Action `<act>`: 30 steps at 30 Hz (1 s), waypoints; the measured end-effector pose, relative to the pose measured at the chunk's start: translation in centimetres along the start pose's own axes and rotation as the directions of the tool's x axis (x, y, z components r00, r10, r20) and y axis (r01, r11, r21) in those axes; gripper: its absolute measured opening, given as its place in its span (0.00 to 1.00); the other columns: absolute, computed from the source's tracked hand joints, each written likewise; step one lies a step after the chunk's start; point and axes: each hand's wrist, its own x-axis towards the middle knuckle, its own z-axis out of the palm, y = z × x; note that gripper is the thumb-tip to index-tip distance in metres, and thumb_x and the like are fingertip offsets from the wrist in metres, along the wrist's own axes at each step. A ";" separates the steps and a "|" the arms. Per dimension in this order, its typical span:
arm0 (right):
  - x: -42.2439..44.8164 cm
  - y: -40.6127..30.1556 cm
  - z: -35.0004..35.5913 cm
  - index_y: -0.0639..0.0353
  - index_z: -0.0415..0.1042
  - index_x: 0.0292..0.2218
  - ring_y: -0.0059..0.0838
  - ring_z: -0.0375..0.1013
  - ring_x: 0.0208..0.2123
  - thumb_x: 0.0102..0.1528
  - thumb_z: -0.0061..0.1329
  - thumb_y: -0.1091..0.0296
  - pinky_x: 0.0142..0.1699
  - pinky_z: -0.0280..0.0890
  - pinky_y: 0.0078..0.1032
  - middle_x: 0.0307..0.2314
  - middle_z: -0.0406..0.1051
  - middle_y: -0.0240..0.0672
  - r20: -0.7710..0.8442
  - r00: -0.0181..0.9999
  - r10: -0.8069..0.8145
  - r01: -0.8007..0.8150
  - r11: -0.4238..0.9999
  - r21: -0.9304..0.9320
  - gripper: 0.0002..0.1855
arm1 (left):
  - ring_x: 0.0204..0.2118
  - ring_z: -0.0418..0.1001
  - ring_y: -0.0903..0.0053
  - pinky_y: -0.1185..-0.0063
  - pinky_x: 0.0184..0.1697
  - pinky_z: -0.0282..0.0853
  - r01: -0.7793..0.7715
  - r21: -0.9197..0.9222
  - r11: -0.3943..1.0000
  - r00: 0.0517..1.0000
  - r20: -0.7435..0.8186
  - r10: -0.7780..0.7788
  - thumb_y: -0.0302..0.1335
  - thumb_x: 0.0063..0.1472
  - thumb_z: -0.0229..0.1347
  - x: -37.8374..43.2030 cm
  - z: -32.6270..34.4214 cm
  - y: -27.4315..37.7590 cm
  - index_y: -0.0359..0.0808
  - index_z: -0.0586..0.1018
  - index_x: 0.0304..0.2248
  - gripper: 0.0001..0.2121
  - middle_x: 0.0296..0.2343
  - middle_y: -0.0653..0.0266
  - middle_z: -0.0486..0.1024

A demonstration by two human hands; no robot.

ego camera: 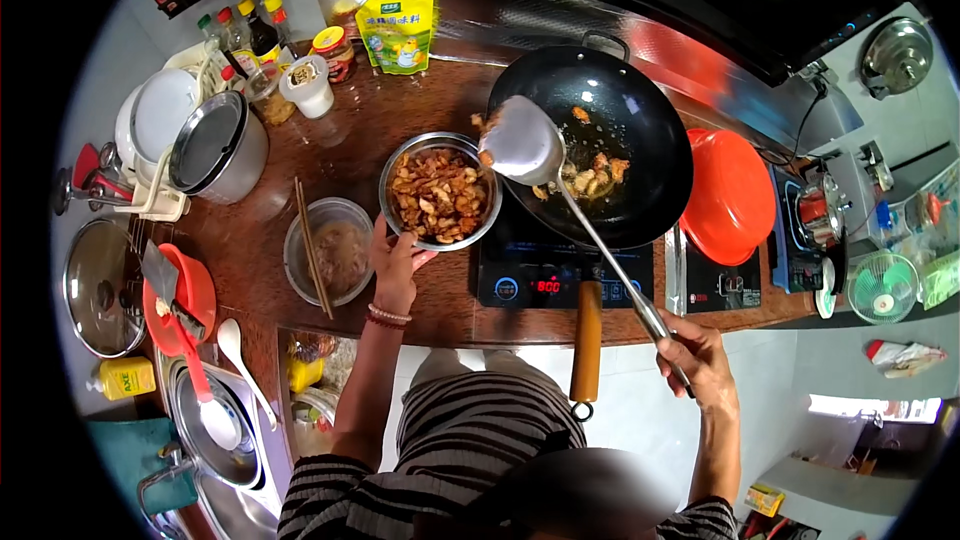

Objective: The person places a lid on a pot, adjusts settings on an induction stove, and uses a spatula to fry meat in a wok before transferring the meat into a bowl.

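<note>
My left hand (397, 259) grips the near rim of a steel bowl (440, 246) full of browned meat pieces (437, 191). In my right hand (697, 360) is the long metal handle of a wok spatula (523, 141). Its blade is tilted over the left rim of a black wok (652, 165), beside the bowl, with a few bits of meat at its left edge. Several browned pieces (592, 176) lie in oil in the wok. The wok stands on an induction cooktop (559, 270) with a lit display, its wooden handle (586, 337) pointing towards me.
Left of the bowl, wooden chopsticks (311, 247) rest across a plastic tub (351, 214). A lidded pot (240, 157), sauce bottles (259, 34) and a yellow seasoning pouch (397, 30) stand behind. A red basin (731, 195) is right of the wok. The sink (225, 502) lies at lower left.
</note>
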 end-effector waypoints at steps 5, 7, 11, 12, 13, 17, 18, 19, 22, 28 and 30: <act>0.4 1.7 1.6 0.64 0.69 0.45 0.17 0.65 0.17 0.50 0.52 0.73 0.22 0.61 0.17 0.19 0.70 0.32 0.066 0.966 -0.251 0.252 0.847 -0.468 0.20 | 0.40 0.73 0.68 0.70 0.37 0.75 0.022 0.030 0.999 1.000 0.020 -0.023 0.24 0.59 0.47 0.3 -0.1 0.2 0.39 0.54 0.56 0.26 0.44 0.57 0.67; 0.5 0.4 2.4 0.64 0.70 0.44 0.23 0.68 0.20 0.49 0.52 0.72 0.26 0.64 0.20 0.29 0.74 0.38 0.067 0.945 -0.319 0.298 0.763 -0.573 0.19 | 0.41 0.72 0.67 0.69 0.38 0.75 0.048 0.030 0.998 0.999 -0.013 -0.048 0.24 0.59 0.47 0.5 -0.2 0.0 0.39 0.54 0.56 0.26 0.44 0.57 0.67; 1.5 1.1 1.7 0.66 0.69 0.44 0.18 0.65 0.17 0.50 0.51 0.72 0.23 0.62 0.19 0.33 0.74 0.41 0.067 0.961 -0.268 0.264 0.819 -0.509 0.19 | 0.41 0.72 0.66 0.67 0.40 0.74 0.043 0.026 0.999 0.999 -0.024 -0.043 0.24 0.59 0.47 0.5 -0.2 0.6 0.40 0.54 0.56 0.26 0.44 0.57 0.67; 1.8 1.3 1.3 0.65 0.69 0.45 0.16 0.64 0.16 0.50 0.51 0.73 0.21 0.60 0.17 0.31 0.74 0.40 0.027 0.975 -0.219 0.213 0.897 -0.387 0.19 | 0.41 0.72 0.67 0.68 0.39 0.75 0.029 0.030 0.999 1.000 0.003 -0.029 0.24 0.59 0.47 0.7 0.0 0.8 0.39 0.55 0.55 0.25 0.44 0.56 0.68; 2.1 1.5 0.9 0.65 0.69 0.45 0.13 0.63 0.15 0.50 0.51 0.74 0.19 0.59 0.14 0.28 0.73 0.38 -0.006 0.986 -0.165 0.158 0.954 -0.256 0.19 | 0.40 0.73 0.67 0.69 0.39 0.75 0.027 0.027 0.999 1.000 -0.004 -0.027 0.23 0.59 0.47 0.8 0.1 0.8 0.39 0.56 0.55 0.25 0.44 0.57 0.68; 3.7 0.4 -0.5 0.64 0.67 0.47 0.12 0.58 0.08 0.53 0.49 0.70 0.11 0.52 0.11 0.12 0.64 0.27 -0.077 0.987 -0.138 0.129 0.985 -0.115 0.20 | 0.39 0.73 0.67 0.71 0.36 0.76 0.019 0.019 1.000 1.000 -0.019 -0.018 0.23 0.59 0.46 1.5 0.2 0.7 0.39 0.57 0.55 0.24 0.44 0.57 0.68; 4.5 0.5 -0.8 0.64 0.65 0.48 0.12 0.57 0.07 0.53 0.48 0.69 0.10 0.51 0.12 0.11 0.62 0.27 -0.101 0.987 -0.126 0.116 0.988 -0.104 0.21 | 0.39 0.73 0.68 0.71 0.36 0.77 0.018 0.019 1.000 1.000 -0.015 -0.018 0.23 0.59 0.46 1.6 0.3 0.6 0.39 0.57 0.55 0.24 0.44 0.56 0.68; 5.4 0.6 -1.0 0.65 0.64 0.49 0.12 0.57 0.07 0.54 0.47 0.68 0.10 0.51 0.12 0.11 0.61 0.26 -0.105 0.985 -0.134 0.124 0.987 -0.101 0.22 | 0.39 0.73 0.67 0.71 0.36 0.76 0.023 0.022 0.999 1.000 -0.019 -0.023 0.23 0.58 0.46 1.7 0.3 0.7 0.39 0.57 0.55 0.24 0.44 0.56 0.68; 8.0 0.6 -1.4 0.65 0.64 0.49 0.13 0.57 0.07 0.54 0.45 0.68 0.11 0.50 0.12 0.11 0.61 0.27 -0.105 0.985 -0.133 0.119 0.984 -0.129 0.21 | 0.40 0.73 0.67 0.70 0.37 0.76 0.040 0.029 0.999 0.999 -0.029 -0.040 0.22 0.58 0.46 1.9 0.5 0.9 0.39 0.56 0.55 0.25 0.44 0.56 0.68; 10.9 2.4 -1.2 0.66 0.65 0.48 0.12 0.56 0.07 0.54 0.46 0.68 0.11 0.50 0.12 0.11 0.61 0.27 -0.126 0.980 -0.154 0.124 0.968 -0.219 0.20 | 0.40 0.73 0.66 0.69 0.38 0.76 0.051 0.004 0.999 0.998 -0.034 -0.050 0.22 0.59 0.47 2.3 0.4 0.6 0.40 0.56 0.55 0.25 0.44 0.56 0.68; 10.9 2.4 -0.9 0.65 0.66 0.47 0.13 0.57 0.08 0.54 0.47 0.67 0.11 0.50 0.12 0.11 0.62 0.27 -0.114 0.983 -0.144 0.117 0.969 -0.217 0.20 | 0.40 0.73 0.65 0.68 0.38 0.76 0.054 -0.004 0.999 0.998 -0.034 -0.054 0.22 0.59 0.47 2.3 0.4 0.6 0.41 0.56 0.55 0.25 0.44 0.56 0.68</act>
